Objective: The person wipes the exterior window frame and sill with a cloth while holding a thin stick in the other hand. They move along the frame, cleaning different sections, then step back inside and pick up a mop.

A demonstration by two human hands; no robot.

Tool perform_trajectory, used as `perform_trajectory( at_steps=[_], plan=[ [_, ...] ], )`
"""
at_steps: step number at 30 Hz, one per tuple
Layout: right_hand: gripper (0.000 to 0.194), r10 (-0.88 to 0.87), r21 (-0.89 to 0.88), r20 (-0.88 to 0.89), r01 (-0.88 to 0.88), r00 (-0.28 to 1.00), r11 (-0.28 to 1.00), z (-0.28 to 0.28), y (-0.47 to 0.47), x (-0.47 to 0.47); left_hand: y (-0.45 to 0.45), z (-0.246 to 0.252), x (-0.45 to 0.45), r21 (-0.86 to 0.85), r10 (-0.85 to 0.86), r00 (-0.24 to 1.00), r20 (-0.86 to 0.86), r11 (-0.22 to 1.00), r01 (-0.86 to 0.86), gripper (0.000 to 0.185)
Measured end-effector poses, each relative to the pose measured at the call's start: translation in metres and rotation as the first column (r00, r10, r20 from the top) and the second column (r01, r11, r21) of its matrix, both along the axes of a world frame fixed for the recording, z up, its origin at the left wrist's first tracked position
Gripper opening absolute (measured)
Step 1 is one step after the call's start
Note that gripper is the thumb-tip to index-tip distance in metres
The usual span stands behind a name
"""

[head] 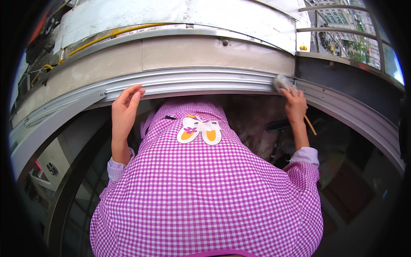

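Note:
My right hand (294,104) grips a small brush-like tool with a thin wooden handle (310,124). Its greyish-white head (281,83) is blurred, so I cannot tell its exact kind. That head lies at the right end of the grooved metal sliding-window track (199,80), by the frame's corner. Over the left part of the track's inner edge is my left hand (125,106), fingers loosely bent and thumb apart from them, holding nothing. Whether its fingertips touch the metal is not clear.
A window sash edge (64,123) slants in from the left. Beyond the track run a pale outer ledge (218,54), a yellow pipe (122,31) and a white sheet surface (173,13). Metal railings (337,30) stand at the upper right, with buildings far below. My checked apron (205,186) fills the foreground.

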State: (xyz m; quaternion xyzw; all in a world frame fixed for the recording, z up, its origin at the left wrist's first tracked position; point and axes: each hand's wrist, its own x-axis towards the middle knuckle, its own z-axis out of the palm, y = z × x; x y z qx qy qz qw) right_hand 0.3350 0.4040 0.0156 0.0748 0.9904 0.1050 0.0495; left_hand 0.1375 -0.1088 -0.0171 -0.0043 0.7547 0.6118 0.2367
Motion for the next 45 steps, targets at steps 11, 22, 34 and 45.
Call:
perform_trajectory(
  at_steps=[11,22,34,45],
  plan=[
    [0.045,0.170,-0.367,-0.292,-0.275,0.941,0.889,-0.076,-0.101,-0.034,0.007,0.007,-0.010,0.048,-0.098,0.995,0.030,0.994,0.096,0.026],
    [0.053,0.417,-0.386,0.119,-0.345,0.901,0.856,0.007,-0.083,-0.048,0.000,-0.005,-0.006,0.066,-0.062,0.998,0.026,0.996,0.060,0.025],
    [0.055,0.636,-0.404,0.329,-0.505,0.698,0.763,-0.018,-0.107,-0.103,0.020,0.003,0.047,0.038,0.067,0.987,0.143,0.997,-0.073,0.024],
    [0.065,0.586,-0.379,0.403,-0.454,0.703,0.806,-0.026,-0.133,-0.119,0.009,-0.003,0.065,0.026,0.214,0.966,0.148,0.975,-0.220,0.024]
  ],
)
